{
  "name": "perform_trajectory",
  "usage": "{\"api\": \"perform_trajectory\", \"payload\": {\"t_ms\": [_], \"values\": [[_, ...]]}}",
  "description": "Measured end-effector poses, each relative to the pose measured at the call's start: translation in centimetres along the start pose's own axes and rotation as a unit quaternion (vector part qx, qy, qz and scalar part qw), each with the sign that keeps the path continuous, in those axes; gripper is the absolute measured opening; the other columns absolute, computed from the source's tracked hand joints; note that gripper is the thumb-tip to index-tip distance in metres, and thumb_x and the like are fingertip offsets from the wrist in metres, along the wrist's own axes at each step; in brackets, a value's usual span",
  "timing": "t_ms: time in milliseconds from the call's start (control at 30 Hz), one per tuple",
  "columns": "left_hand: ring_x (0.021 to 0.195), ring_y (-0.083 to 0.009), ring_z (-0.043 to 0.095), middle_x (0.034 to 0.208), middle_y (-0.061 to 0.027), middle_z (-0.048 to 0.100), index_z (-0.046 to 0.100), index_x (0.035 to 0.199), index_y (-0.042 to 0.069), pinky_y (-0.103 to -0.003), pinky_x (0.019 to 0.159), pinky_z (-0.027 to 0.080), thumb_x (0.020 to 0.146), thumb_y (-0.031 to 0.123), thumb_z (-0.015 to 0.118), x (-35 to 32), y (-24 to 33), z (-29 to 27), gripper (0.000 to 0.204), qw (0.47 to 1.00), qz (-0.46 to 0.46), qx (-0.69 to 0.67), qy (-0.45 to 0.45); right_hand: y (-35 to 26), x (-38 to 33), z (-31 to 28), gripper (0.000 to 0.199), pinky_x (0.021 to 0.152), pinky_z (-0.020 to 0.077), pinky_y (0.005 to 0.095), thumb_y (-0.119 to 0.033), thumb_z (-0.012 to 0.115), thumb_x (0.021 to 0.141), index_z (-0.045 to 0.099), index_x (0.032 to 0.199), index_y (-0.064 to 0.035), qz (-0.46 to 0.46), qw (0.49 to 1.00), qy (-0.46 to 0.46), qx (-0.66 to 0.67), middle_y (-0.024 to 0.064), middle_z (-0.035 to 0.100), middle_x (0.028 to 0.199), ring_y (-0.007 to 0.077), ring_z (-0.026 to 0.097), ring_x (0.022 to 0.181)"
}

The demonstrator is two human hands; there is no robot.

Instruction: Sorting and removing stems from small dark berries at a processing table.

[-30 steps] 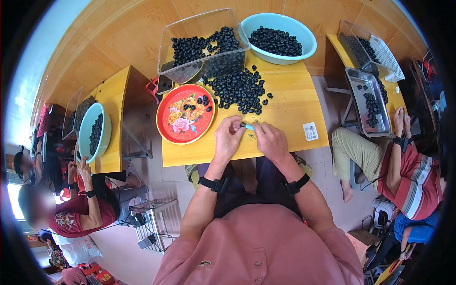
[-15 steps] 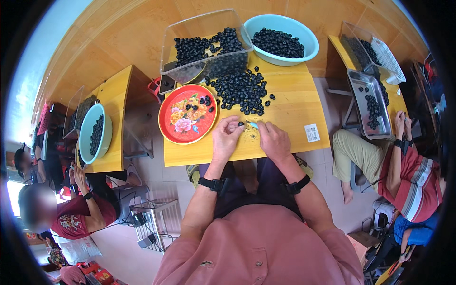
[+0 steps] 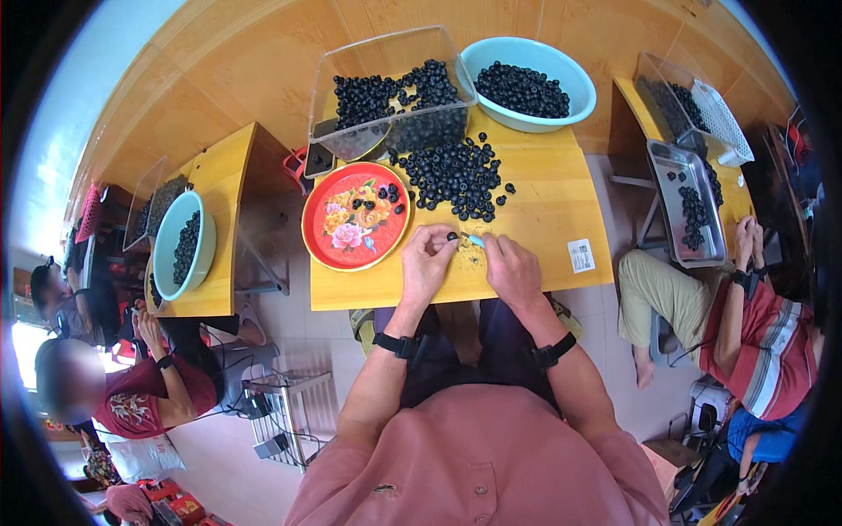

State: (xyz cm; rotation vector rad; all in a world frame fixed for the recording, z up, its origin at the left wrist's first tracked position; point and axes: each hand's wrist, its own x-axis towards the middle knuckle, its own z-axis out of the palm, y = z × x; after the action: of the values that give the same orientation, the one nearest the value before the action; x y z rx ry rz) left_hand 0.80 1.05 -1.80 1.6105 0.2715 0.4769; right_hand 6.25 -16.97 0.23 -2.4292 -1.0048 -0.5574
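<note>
Between the thumb and fingertips of my left hand (image 3: 427,261) is a small round black bead (image 3: 453,236). My right hand (image 3: 514,270) is closed on a small light-blue-handled tool (image 3: 476,240), its thin tip close beside the bead. Whether the tip touches the bead is too small to tell. Both hands are above the near part of the yellow table (image 3: 544,228), over a scatter of fine dark crumbs. A heap of black beads (image 3: 456,175) lies just beyond the hands. To the left, a red flowered tray (image 3: 338,250) holds several beads.
At the back stand a clear plastic bin (image 3: 386,44) and a light blue basin (image 3: 581,101), both with black beads. A white label (image 3: 581,255) is on the table's right side. People work at side tables, with another basin (image 3: 209,237) left and a metal tray (image 3: 658,175) right.
The view has shifted slightly, so the table sits a little to the right and lower. Both hands keep the bead and the tool close together, with little visible movement.
</note>
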Motion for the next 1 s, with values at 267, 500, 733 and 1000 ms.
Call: {"api": "perform_trajectory", "payload": {"t_ms": [267, 500, 733, 1000], "values": [[0.085, -0.0124, 0.069, 0.098, -0.007, 0.072, 0.069, 0.112, -0.002, -0.028, 0.078, 0.058, 0.088, -0.005, 0.079, 0.0, 0.9, 0.7, 0.026, 0.999, -0.014, 0.042, 0.0, 0.2, -0.1, 0.0, 0.02, 0.06, 0.055, 0.0393, -0.008, 0.063, 0.089, 0.069, 0.107, -0.0053, -0.036, 0.999, 0.0, 0.013, 0.0077, 0.059, 0.078, 0.0249, 0.066, 0.07], [0.084, -0.0108, 0.068, 0.097, -0.007, 0.071, 0.069, 0.113, -0.002, -0.026, 0.078, 0.058, 0.087, -0.005, 0.08, -0.1, 1.3, 0.6, 0.029, 0.994, 0.006, 0.11, -0.017, 0.1, -0.1, -0.2, 0.021, 0.062, 0.0556, 0.0396, -0.009, 0.063, 0.089, 0.068, 0.109, -0.0053, -0.037, 0.999, -0.009, 0.013, 0.008, 0.059, 0.079, 0.025, 0.066, 0.072], [0.086, -0.0095, 0.068, 0.099, -0.0064, 0.071, 0.067, 0.114, -0.002, -0.025, 0.081, 0.057, 0.089, -0.004, 0.079, -0.1, 0.8, 0.5, 0.028, 0.997, -0.02, 0.073, -0.029, 0.3, 0.0, 0.2, 0.02, 0.062, 0.0562, 0.0396, -0.009, 0.062, 0.09, 0.069, 0.108, -0.0054, -0.017, 1.0, -0.011, 0.014, 0.0079, 0.06, 0.079, 0.0256, 0.067, 0.072], [0.084, -0.0113, 0.067, 0.094, -0.0055, 0.07, 0.07, 0.108, 0.0, -0.027, 0.078, 0.056, 0.088, -0.002, 0.08, -0.4, 1.9, 0.0, 0.022, 0.994, 0.041, 0.092, 0.035, 0.3, 0.0, 0.2, 0.017, 0.061, 0.0569, 0.0404, -0.008, 0.062, 0.089, 0.067, 0.104, -0.0048, -0.003, 1.0, 0.016, 0.008, 0.0091, 0.062, 0.081, 0.0266, 0.069, 0.073]]}}
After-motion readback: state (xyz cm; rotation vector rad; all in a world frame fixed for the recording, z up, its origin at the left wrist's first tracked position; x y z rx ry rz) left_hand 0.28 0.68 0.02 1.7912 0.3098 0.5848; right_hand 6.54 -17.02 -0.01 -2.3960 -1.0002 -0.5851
